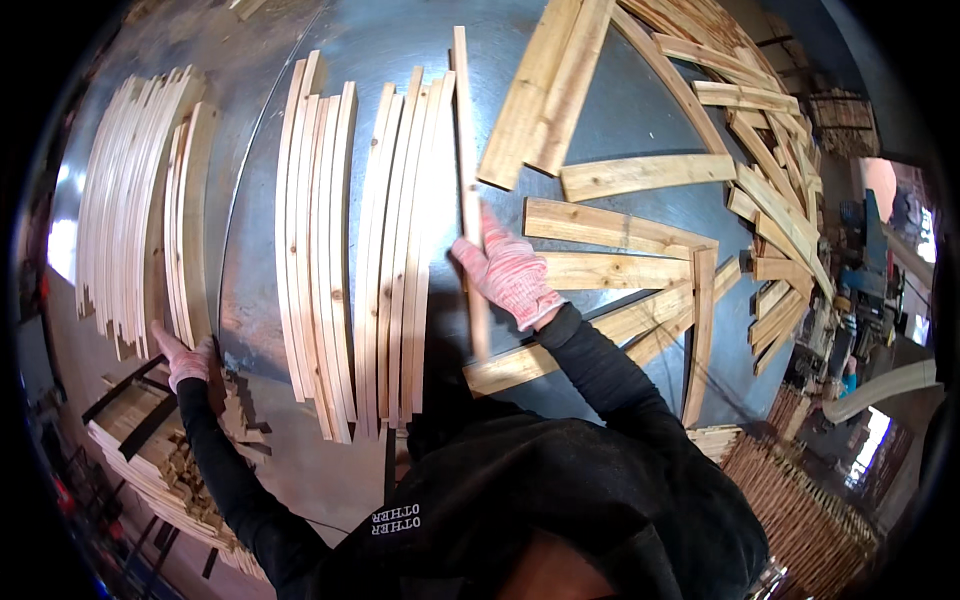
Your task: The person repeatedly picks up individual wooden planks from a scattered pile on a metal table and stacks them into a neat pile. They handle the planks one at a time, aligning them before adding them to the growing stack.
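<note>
My right hand [508,272], in a pink-and-white knit glove, is closed around a long wooden slat [466,150]. The slat stands on its edge, thumb on its left side and fingers on its right. Far to the left, my left hand [186,362], gloved alike, is at the near end of a short group of wooden slats [190,225]. Its index finger lies along the left of that group and its thumb on the right, gripping the ends. Between my hands stand two groups of slats on edge, a left group [317,250] and a right group [400,250].
A metal table [245,300] carries the wood. A wide row of slats [130,200] stands at the far left. Loose boards [640,180] lie flat at the right, before a jumbled pile [775,190]. Stacked wood [150,420] is at lower left, more stacks [790,490] at lower right.
</note>
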`<act>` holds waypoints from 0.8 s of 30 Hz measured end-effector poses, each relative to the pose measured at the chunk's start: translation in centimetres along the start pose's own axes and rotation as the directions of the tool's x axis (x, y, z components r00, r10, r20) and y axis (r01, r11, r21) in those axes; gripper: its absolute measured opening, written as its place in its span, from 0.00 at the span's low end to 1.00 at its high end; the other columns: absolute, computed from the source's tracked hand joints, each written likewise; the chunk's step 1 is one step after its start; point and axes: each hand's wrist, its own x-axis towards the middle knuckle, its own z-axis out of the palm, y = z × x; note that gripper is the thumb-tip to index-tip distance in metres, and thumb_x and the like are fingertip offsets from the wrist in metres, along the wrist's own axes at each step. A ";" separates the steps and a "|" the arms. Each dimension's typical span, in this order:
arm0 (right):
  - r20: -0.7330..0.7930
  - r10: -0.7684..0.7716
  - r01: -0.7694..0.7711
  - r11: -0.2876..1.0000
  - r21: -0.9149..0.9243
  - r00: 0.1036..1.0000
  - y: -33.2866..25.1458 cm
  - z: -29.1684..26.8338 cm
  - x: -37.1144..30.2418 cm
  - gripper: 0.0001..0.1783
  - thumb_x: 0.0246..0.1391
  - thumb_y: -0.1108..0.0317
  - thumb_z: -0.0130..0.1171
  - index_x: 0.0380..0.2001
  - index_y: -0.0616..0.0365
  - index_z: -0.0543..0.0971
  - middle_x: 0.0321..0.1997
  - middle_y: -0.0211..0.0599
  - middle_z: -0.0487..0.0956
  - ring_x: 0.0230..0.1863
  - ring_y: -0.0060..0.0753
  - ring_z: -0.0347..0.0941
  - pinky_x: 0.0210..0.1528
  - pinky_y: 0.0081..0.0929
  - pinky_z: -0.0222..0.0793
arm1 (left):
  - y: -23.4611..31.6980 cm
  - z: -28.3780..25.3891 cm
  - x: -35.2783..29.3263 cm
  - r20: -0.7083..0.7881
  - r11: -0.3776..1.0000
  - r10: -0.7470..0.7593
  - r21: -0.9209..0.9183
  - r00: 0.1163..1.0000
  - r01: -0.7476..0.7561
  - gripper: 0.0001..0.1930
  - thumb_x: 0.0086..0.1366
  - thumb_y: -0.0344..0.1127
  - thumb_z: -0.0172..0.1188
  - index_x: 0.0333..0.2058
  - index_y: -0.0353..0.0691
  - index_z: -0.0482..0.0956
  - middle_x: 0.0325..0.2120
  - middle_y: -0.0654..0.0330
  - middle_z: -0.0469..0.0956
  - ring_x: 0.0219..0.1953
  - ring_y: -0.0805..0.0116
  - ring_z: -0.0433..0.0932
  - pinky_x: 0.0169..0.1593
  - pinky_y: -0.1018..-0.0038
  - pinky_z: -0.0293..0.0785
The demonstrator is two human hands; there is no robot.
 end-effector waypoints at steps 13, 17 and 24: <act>-0.358 0.550 -0.535 0.831 0.149 0.754 4.3 -6.4 18.1 0.63 0.40 0.47 0.69 0.67 0.70 0.44 0.63 0.68 0.64 0.63 0.62 0.64 0.64 0.44 0.61 | 41.5 1.1 -16.2 -0.281 0.072 0.891 -0.687 0.356 -0.723 0.30 0.59 0.37 0.63 0.60 0.39 0.67 0.52 0.52 0.76 0.50 0.54 0.79 0.49 0.64 0.78; -0.228 0.596 -0.571 0.803 0.173 0.770 8.6 -9.7 15.0 0.56 0.37 0.58 0.68 0.63 0.73 0.49 0.55 0.69 0.71 0.54 0.64 0.72 0.60 0.42 0.66 | 52.2 8.6 -12.0 0.081 0.649 0.741 -0.341 0.666 -0.680 0.38 0.58 0.44 0.63 0.64 0.40 0.59 0.62 0.42 0.60 0.63 0.43 0.62 0.61 0.56 0.64; 0.286 0.150 -0.219 -0.355 0.909 0.946 17.9 -15.1 5.6 0.44 0.52 0.50 0.59 0.59 0.78 0.60 0.43 0.51 0.73 0.38 0.44 0.75 0.44 0.35 0.77 | 56.1 9.6 -8.5 0.125 0.846 0.527 0.016 0.840 -0.533 0.35 0.60 0.50 0.60 0.60 0.40 0.59 0.46 0.44 0.72 0.46 0.48 0.75 0.46 0.54 0.74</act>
